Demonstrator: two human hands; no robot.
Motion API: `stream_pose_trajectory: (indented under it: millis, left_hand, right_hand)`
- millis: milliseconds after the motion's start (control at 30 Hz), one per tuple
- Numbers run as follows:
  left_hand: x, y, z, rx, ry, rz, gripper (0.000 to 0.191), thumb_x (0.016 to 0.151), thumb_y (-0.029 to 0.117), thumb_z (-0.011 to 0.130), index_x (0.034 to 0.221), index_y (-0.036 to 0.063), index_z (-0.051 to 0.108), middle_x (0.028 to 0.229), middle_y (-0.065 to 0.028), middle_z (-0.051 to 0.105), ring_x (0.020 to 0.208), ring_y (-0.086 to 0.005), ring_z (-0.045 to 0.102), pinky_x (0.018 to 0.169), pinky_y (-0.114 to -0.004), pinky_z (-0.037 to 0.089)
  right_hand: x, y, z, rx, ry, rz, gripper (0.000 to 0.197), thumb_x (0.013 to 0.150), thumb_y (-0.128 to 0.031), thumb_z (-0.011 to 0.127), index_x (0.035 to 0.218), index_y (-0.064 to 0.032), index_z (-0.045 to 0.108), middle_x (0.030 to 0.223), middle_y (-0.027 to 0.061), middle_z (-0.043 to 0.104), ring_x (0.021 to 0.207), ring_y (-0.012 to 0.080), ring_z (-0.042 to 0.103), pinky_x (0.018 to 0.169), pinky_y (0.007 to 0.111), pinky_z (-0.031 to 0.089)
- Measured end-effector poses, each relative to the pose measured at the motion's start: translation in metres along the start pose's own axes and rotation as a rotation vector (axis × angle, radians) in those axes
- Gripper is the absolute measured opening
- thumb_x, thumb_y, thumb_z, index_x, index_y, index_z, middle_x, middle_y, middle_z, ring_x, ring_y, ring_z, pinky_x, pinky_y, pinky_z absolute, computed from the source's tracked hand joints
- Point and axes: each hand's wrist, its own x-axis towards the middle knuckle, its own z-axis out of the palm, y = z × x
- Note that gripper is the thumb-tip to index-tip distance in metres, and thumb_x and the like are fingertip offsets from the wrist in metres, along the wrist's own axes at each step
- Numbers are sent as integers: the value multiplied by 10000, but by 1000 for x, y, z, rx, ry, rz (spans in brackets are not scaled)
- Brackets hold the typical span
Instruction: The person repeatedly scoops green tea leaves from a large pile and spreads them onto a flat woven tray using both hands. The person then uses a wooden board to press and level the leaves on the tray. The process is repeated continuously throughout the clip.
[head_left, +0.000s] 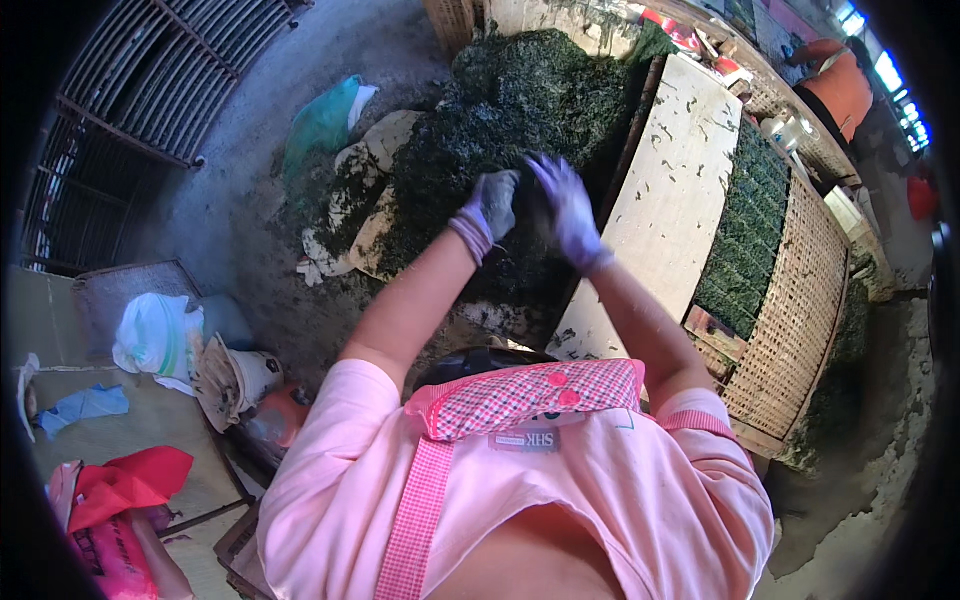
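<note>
A large heap of dark green shredded leaves (525, 97) lies before me, spilling onto cloth sheeting (375, 225) at its left. Both hands wear purple work gloves over the pile. My left hand (495, 202), its glove grey over the fingers, is curled; whether leaves are in it is hidden. Close to it, my right hand (566, 202) is blurred, with its fingers stretched out and nothing visible in it. Dark leaf fills the space between the hands. Beside my right forearm slopes a pale board (660, 180) dotted with leaf scraps.
Right of the board runs a band of pressed green leaf (750, 225) along a woven bamboo mat (802, 300). A metal rack (172, 75) stands at upper left, a teal sack (322, 120) on the floor. Another person (836, 86) in orange bends at upper right.
</note>
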Motion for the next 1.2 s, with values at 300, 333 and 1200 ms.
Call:
stream_pose_trajectory:
  millis: [300,333,1200]
  left_hand:
    - [23,92,-7,-525,-785,-594,285,973,248,483,1073,43,655,925,-64,707,758,-149,670,646,-288,557]
    - [23,120,4,-359,-723,-522,287,972,269,491,1070,50,648,897,-52,701,724,-131,660,604,-265,544]
    - [-179,-211,327,230,-538,-687,212,952,315,587,908,107,592,650,61,486,508,-30,374,453,-217,293]
  right_hand:
    - [30,-39,8,19,116,-127,575,719,-296,691,1253,-120,573,1301,141,521,1278,393,406,1102,528,292]
    - [39,-28,19,-80,9,22,605,718,-282,701,1281,-121,548,1302,138,520,1277,381,411,1100,520,298]
    - [-380,124,-240,1923,506,858,318,1021,-238,450,1264,-63,557,846,26,609,745,155,607,695,320,533]
